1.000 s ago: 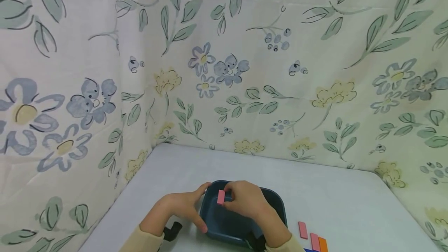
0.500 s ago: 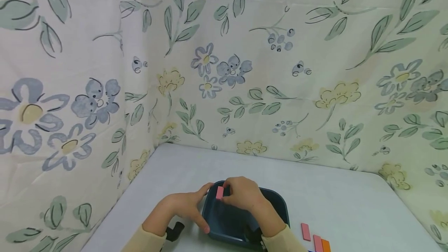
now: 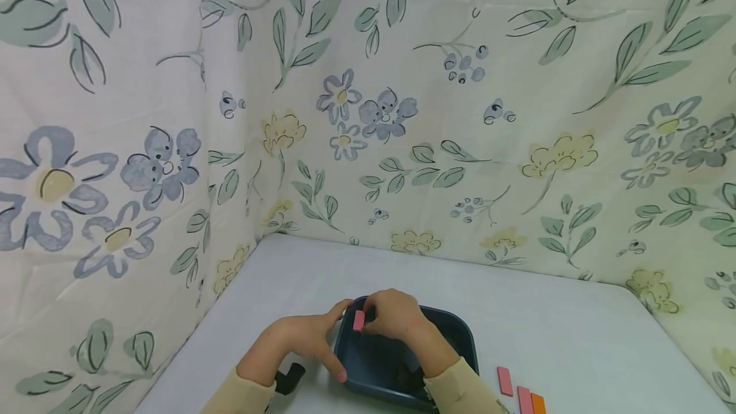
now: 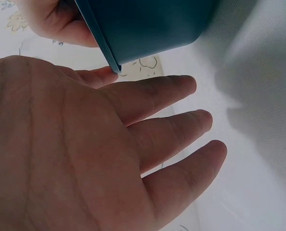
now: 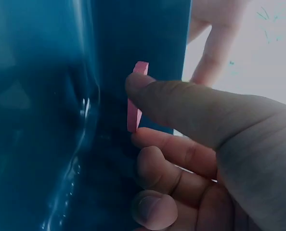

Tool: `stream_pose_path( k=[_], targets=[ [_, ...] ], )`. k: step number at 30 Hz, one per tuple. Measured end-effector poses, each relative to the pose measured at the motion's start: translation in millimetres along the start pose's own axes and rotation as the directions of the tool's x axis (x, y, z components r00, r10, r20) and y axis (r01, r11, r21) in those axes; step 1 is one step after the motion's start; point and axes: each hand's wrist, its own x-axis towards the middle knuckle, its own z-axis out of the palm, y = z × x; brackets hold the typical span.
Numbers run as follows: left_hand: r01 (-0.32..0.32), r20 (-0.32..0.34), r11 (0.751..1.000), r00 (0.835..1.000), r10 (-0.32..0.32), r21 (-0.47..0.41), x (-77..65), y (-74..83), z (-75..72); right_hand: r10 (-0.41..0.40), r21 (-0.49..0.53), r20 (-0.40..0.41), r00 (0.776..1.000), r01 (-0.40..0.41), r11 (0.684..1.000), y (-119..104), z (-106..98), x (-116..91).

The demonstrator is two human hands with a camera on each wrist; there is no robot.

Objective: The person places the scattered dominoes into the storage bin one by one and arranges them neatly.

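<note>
The left hand [image 3: 310,338] spreads straight fingers [image 4: 174,134] while the right hand [image 3: 395,315] pinches with its thumb [image 5: 181,106].

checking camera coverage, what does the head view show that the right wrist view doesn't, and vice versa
Only the head view: two loose pink blocks, an orange block and the cream sleeves.

Only the right wrist view: two fingertips of the right hand clear of the held pink block.

Both: that block pinched, the blue tray and part of the left hand.
</note>
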Motion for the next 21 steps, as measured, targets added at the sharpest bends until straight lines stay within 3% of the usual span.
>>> stream_pose_path(
  k=[21],
  targets=[
    [-0.031, -0.012, 0.999, 0.999, 0.031, 0.013, -1.2, 0.2, -0.2, -0.019, -0.118, 0.028, 0.999, 0.022, 0.993, 9, 20, 7]
  ],
)
